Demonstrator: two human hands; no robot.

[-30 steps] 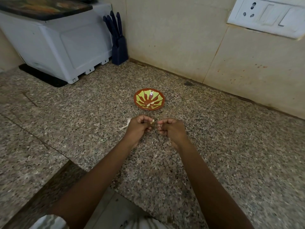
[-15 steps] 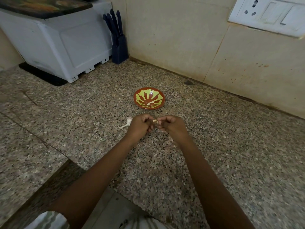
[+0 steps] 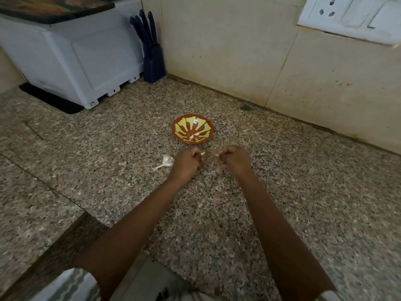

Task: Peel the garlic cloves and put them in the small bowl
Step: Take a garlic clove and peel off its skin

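My left hand (image 3: pixel 186 164) sits just in front of the small bowl (image 3: pixel 173 128), fingers curled into a loose fist, and it pinches a garlic clove (image 3: pixel 202 153) whose pale tip pokes out toward my other hand. My right hand (image 3: pixel 234 159) is also just in front of the bowl, a little to its right, with fingers curled in and the tips nipping a pale scrap (image 3: pixel 216 155) too small for me to make out. A narrow gap of tabletop (image 3: pixel 282 192) shows between my two hands.

Inside the bowl lie a couple of peeled cloves (image 3: pixel 194 135), near the edge closest to me. The garlic bulb (image 3: pixel 167 161) lies on the tabletop in front of the bowl and left of it, just beside my left hand. Far behind the bowl to the left, a dark knife block (image 3: pixel 153 59) stands in the corner beside a white appliance (image 3: pixel 76 61).
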